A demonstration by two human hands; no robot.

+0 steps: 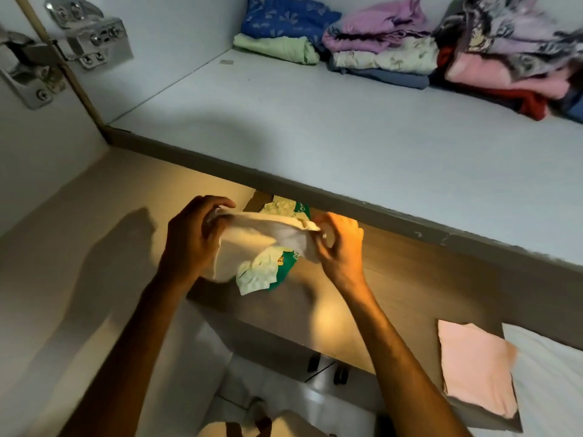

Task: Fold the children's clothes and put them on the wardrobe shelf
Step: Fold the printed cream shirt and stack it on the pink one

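A small white garment (252, 234) is stretched between my hands just below the front edge of the wardrobe shelf (315, 143). My left hand (192, 238) pinches its left end and my right hand (337, 247) pinches its right end. Behind and under it lies a green and pale patterned garment (268, 272) on a wooden surface (394, 279). At the back of the shelf stand piles of folded clothes: a blue and green pile (284, 29), a lilac and floral pile (381, 48), and a pink, grey and red pile (511, 55).
A metal door hinge (63, 48) is fixed at the upper left on the wardrobe side wall. A folded pink cloth (476, 367) lies on the wooden surface at the lower right, beside a white fabric (552, 373). A white drawer unit (315, 383) stands below.
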